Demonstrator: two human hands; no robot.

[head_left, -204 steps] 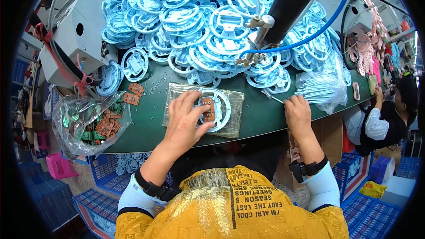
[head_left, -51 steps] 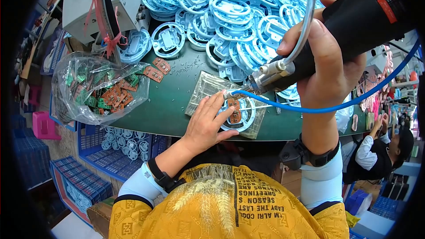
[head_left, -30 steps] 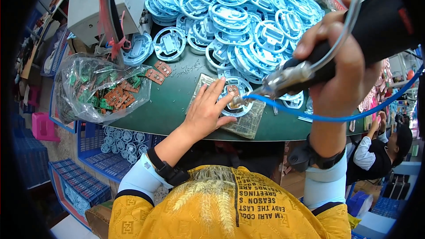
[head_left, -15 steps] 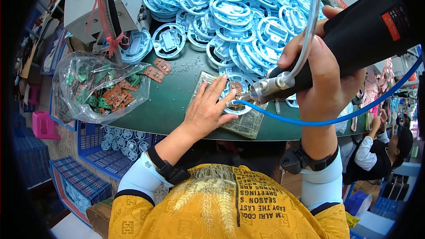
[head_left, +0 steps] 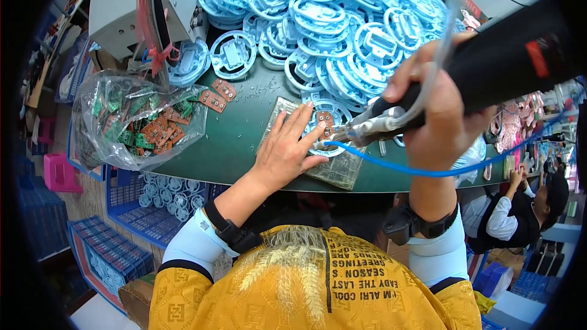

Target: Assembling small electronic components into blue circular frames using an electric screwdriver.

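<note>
My left hand (head_left: 284, 151) lies with fingers stretched out over the left side of a light-blue plastic ring (head_left: 346, 111). Inside that ring sits a small brown circuit board (head_left: 325, 120), touched or nearly touched by my fingertips. Under the ring is a flat block (head_left: 337, 173) wrapped in worn clear tape. My right hand (head_left: 441, 113) is wrapped around a black electric screwdriver (head_left: 510, 52), held tilted. Its metal nose points down-left at the board, close to my left thumb and forefinger; whether the bit touches a screw cannot be made out.
A large heap of light-blue rings (head_left: 330, 18) covers the back. At left, a clear bag (head_left: 98, 128) holds green and brown boards, near a grey metal box (head_left: 125, 18). A blue hose (head_left: 422, 173) loops right. Blue crates (head_left: 131, 205) stand below; another person (head_left: 520, 208) is at right.
My right hand and the screwdriver have shifted slightly left and downward, blurred by motion, and the blue hose has moved with them. My left hand stays nearly in place.
</note>
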